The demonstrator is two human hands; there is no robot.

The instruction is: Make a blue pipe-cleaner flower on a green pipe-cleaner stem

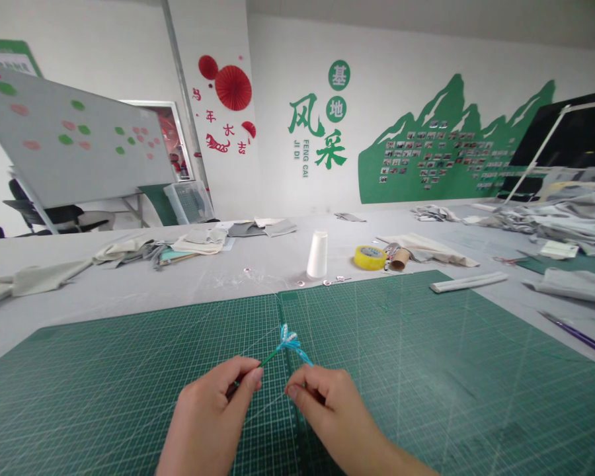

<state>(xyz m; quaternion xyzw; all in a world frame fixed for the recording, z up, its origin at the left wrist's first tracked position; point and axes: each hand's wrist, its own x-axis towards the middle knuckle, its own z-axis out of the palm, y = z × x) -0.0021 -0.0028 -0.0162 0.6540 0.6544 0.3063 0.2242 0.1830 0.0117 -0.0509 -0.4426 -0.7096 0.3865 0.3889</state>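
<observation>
1. Green cutting mat [104,383] is lying beneath the left hand [213,413], which is pinching a green stem [270,357].
2. A blue-and-white flower [288,338] is topping the stem, ahead of both hands.
3. A blue strand [303,357] is running to the right hand [330,403], thumb meeting forefinger; whether it is gripping the strand, I cannot tell.

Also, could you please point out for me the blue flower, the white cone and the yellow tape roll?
Blue flower [288,339], head view, middle of its petals.
White cone [318,256], head view, middle of its side.
Yellow tape roll [367,262], head view, its near outer side.
</observation>
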